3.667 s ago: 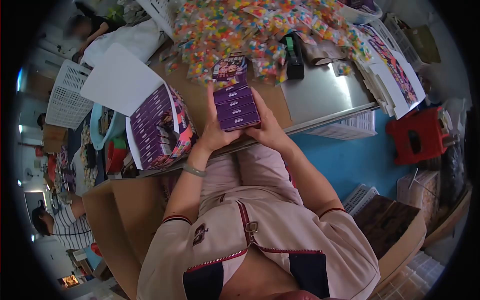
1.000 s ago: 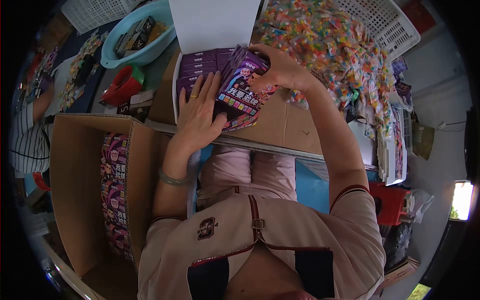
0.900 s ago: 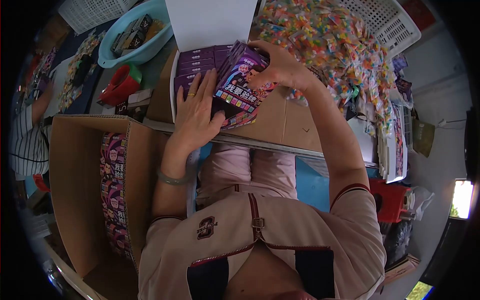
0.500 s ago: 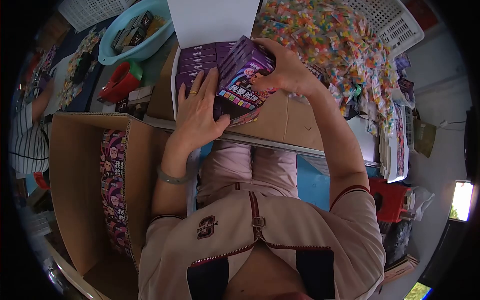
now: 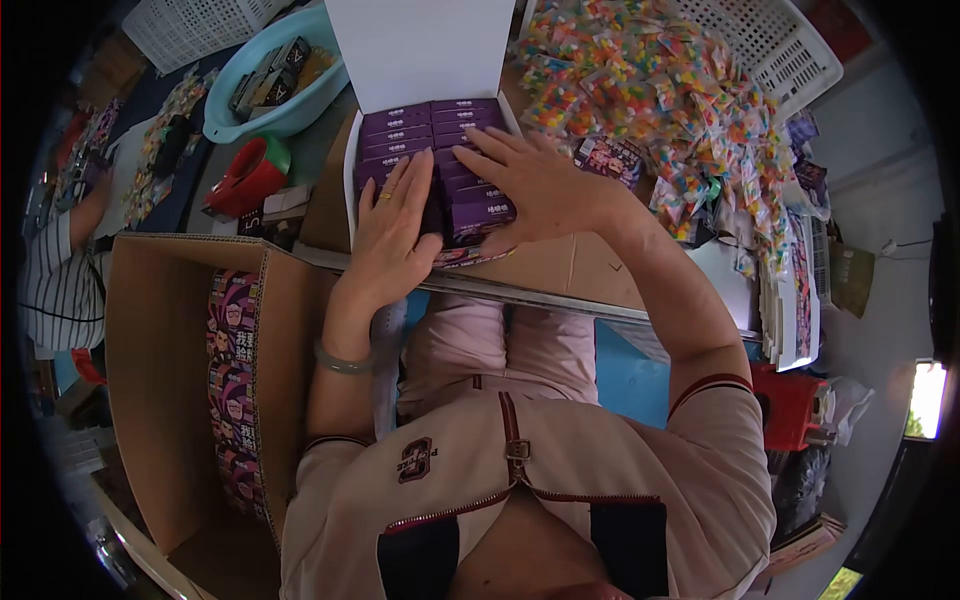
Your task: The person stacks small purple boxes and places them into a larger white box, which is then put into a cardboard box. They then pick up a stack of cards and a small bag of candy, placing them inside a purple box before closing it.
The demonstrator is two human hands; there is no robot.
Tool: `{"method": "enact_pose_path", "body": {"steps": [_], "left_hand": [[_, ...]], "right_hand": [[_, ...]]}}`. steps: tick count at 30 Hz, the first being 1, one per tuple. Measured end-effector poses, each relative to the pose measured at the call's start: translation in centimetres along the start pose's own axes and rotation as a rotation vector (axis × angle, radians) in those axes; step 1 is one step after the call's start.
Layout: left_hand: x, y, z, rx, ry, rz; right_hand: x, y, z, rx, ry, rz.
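Observation:
A white display box (image 5: 420,50) stands with its lid raised at the table's near edge. Two columns of small purple packs (image 5: 465,115) fill it. My left hand (image 5: 390,230), with a ring and a bangle, rests on the left column, its fingers extended. Spread over the right column, my right hand (image 5: 545,190) touches the packs with its fingertips, the thumb low by the box's front. Neither hand grips anything. A dark gap shows between the hands near the front of the box.
Candy packets (image 5: 640,80) are heaped at the right beside a white basket (image 5: 790,60). A blue basin (image 5: 275,80) and red tape dispenser (image 5: 245,180) stand left. An open carton (image 5: 160,380) holds printed boxes (image 5: 235,390). At far left is another person's arm (image 5: 85,215).
The stack of purple packs that my right hand held tilted is now down in the right column. My right hand has let go and flattened over it.

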State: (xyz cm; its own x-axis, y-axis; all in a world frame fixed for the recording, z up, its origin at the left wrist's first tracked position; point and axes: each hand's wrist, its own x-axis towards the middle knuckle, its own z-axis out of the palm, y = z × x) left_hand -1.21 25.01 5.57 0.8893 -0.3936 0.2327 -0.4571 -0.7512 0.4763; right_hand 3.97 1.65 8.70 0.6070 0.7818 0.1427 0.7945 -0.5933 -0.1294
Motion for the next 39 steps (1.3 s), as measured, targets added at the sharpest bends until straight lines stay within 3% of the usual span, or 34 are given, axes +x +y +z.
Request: {"method": "enact_pose_path", "body": {"steps": [4, 7, 9, 14, 16, 17, 19, 20, 23, 26, 27, 28, 29, 31, 33, 34, 36, 38, 39], "left_hand": [[0.1, 1.0, -1.0, -0.164, -0.009, -0.013], [-0.2, 1.2, 0.0, -0.250, 0.110, 0.026], [-0.1, 1.4, 1.7, 0.292, -0.048, 0.052], [-0.7, 1.9, -0.1, 0.248, -0.068, 0.065], [-1.3, 2.4, -2.0, 0.217, 0.172, 0.042], [-1.5, 1.5, -1.7, 0.215, 0.170, 0.032], [-1.2, -0.9, -0.5, 0.397, 0.235, 0.022], [-0.6, -1.2, 0.2, 0.288, 0.103, -0.025], [0.3, 0.3, -0.9, 0.339, -0.033, -0.109], [-0.6, -0.4, -1.7, 0.330, -0.028, -0.077], [-0.9, -1.0, -1.7, 0.332, -0.019, -0.078], [-1.5, -1.7, -1.6, 0.143, 0.212, -0.093], [-2.3, -2.5, -1.2, -0.050, 0.432, -0.114], [-2.7, -3.5, -0.7, -0.210, 0.450, -0.136], [-2.0, -3.3, -0.2, -0.328, 0.565, -0.115], [-1.6, -3.1, -0.4, -0.327, 0.566, -0.115], [-1.2, -2.3, -1.0, 0.032, 0.416, 0.007], [0.3, -1.3, -1.0, -0.007, 0.459, 0.028], [0.9, -1.0, -1.2, 0.039, 0.344, 0.026]], "right_hand": [[-0.4, -0.4, 0.4, 0.063, -0.030, 0.056], [-0.5, -2.0, 1.0, 0.009, 0.071, 0.095], [-0.4, -2.8, 3.4, -0.157, 0.003, 0.191], [-0.4, -1.5, 1.9, -0.153, -0.046, 0.149], [-0.2, -0.7, 0.4, 0.046, 0.038, 0.180], [0.0, -1.1, 0.9, 0.051, 0.030, 0.174], [0.7, -2.5, 2.3, -0.156, -0.108, 0.203], [0.8, -2.5, 2.4, -0.156, -0.099, 0.197], [0.9, -2.1, 1.7, -0.128, -0.115, 0.215], [0.7, -1.2, 0.2, -0.068, -0.171, 0.170], [0.3, -0.9, -0.4, -0.029, -0.032, 0.237], [0.0, -0.7, -0.6, 0.017, 0.099, 0.305], [-0.1, -0.6, 0.1, 0.024, 0.087, 0.304], [0.0, -0.6, 1.7, -0.019, 0.302, 0.141], [0.8, -1.7, 2.7, 0.030, 0.276, 0.139], [1.2, -2.0, 2.9, 0.073, 0.250, 0.132], [2.3, -1.2, 3.4, 0.100, 0.311, 0.174], [3.2, -0.6, 3.6, 0.131, 0.371, 0.216], [3.4, -0.3, 3.6, 0.146, 0.398, 0.201]]}}
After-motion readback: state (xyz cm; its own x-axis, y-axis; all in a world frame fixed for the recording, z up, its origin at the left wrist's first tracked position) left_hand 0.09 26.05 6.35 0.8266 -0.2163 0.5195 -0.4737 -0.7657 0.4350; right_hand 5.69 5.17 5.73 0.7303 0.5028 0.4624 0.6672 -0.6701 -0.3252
